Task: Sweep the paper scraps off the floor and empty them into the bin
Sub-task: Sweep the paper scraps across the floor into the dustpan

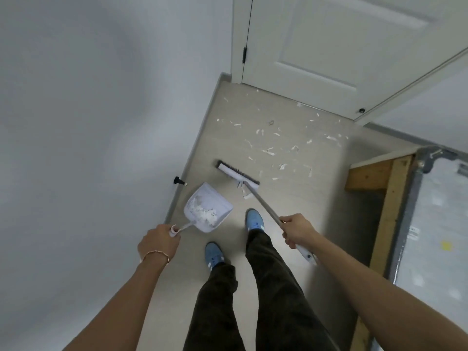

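Note:
My left hand point(158, 240) grips the handle of a white dustpan point(208, 208) that is held above the floor and carries a heap of white paper scraps point(205, 214). My right hand point(297, 231) grips the grey handle of a broom point(260, 200); its white head with dark bristles point(238, 173) rests on the pale floor ahead of my feet. Several paper scraps point(273, 148) lie scattered on the floor between the broom head and the door. A few scraps point(247, 195) lie just behind the broom head. No bin is in view.
A white wall runs along the left with a black doorstop point(178, 180) near the floor. A white door point(342, 46) stands ahead. A wooden frame point(385, 198) and a white board point(440, 224) stand at the right. My blue shoes point(254, 220) are on the floor.

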The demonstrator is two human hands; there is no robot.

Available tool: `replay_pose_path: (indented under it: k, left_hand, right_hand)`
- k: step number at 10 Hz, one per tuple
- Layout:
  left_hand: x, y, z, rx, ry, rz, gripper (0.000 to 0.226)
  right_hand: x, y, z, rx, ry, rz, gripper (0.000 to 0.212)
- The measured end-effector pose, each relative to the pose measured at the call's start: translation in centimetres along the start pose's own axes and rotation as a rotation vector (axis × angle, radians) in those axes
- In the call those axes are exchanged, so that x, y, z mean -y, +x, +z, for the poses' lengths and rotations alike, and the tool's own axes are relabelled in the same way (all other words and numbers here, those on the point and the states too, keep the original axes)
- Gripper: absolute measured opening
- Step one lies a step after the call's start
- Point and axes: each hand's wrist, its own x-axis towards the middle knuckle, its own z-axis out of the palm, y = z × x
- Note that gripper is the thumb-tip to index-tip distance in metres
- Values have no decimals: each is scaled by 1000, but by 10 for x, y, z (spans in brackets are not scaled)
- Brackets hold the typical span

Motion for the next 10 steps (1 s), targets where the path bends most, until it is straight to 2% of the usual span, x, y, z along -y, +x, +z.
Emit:
replay_pose_path:
  k: [1, 2, 3, 4, 5, 6, 7, 8, 9, 10]
  left_hand:
    - [22, 3, 5, 32, 42, 40, 24]
    - [43, 9, 9, 35, 61, 48, 24]
    - [55, 16, 13, 27, 86, 70, 23]
    - [58, 19, 16, 26, 104, 104, 21]
    - [60, 26, 17, 24, 115, 112, 19]
    - [57, 28, 20, 34, 119, 117, 20]
    - [56, 29, 20, 28, 135, 122, 20]
    - [58, 31, 18, 36, 132, 124, 23]
    - [63, 26, 16, 46, 110, 118, 26]
    - [67, 18, 14, 39, 132, 120, 28]
  right_hand:
    - [-17, -7, 6, -71, 217, 56, 35]
    - [-19, 0, 12, -123, 236, 45, 30]
    - [-12, 11, 23, -134, 138, 59, 23]
    - [4, 12, 52, -47, -21, 106, 9]
    - [13, 4, 95, -51, -85, 66, 16]
    - [10, 6, 121, 12, 49, 66, 36]
    - [13, -12, 99, 71, 23, 24, 35]
    - [7, -29, 67, 108, 98, 75, 27]
    - [6, -44, 52, 106, 152, 67, 35]
    - [4, -38, 53, -3, 84, 40, 37]
